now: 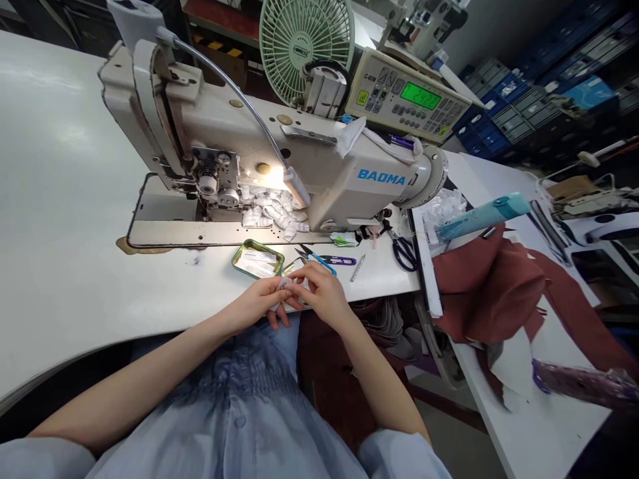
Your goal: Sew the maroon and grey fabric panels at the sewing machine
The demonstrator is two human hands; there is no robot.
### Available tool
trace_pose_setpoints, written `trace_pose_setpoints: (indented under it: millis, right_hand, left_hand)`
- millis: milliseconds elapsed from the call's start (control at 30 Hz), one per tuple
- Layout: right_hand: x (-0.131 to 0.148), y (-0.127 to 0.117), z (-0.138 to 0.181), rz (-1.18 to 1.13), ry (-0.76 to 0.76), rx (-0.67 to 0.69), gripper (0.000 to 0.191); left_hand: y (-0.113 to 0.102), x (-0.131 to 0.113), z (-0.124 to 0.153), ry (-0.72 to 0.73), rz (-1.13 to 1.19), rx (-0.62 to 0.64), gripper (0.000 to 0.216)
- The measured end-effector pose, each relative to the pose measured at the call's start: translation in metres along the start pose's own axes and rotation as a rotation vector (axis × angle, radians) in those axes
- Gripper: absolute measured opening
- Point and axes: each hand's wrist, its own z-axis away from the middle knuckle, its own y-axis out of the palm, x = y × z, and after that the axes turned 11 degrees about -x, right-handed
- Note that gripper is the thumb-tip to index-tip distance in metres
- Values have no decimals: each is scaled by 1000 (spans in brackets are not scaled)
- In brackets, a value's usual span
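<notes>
At the table's front edge, my left hand (264, 299) and my right hand (322, 291) meet, both pinching a small white label (284, 283) with dark print. Fingers cover most of the label. Just beyond them lies a green-rimmed tin (258, 258) with white labels inside, and beside it a smaller shiny piece (293, 266) partly hidden by my right hand. Blue thread snips (319, 259) and purple thread snips (341, 260) rest right behind my right hand. A white pen-like stick (358, 268) is to their right.
A BAOMA sewing machine (339, 179) spans the table behind my hands, with white tape (274, 211) heaped under its lit arm. Dark-handled scissors (403, 253) lie at right. Brown fabric (492, 279) covers part of the side table. A green fan (305, 50) stands behind.
</notes>
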Motion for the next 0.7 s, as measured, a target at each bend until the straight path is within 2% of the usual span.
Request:
trace_pose_setpoints:
  millis: [133,267,367,567,700]
  right_hand:
    - [-2,-6,-7,-37,-35,4,12]
    - [-13,-21,-19,270,-74,101,11]
    - [-16,-22,-25,484,-134,151,12]
    - [7,-2,-38,481,-189,30,22]
    - [30,26,-55,578,-335,213,23]
  left_hand:
    - [0,0,0,-17,-26,17,52]
    - [0,0,3,-48,-67,86,45]
    - [-1,0,8,-29,-147,156,39]
    - [-7,-3,17,-4,-159,212,36]
    - [-8,-4,20,20,-141,183,36]
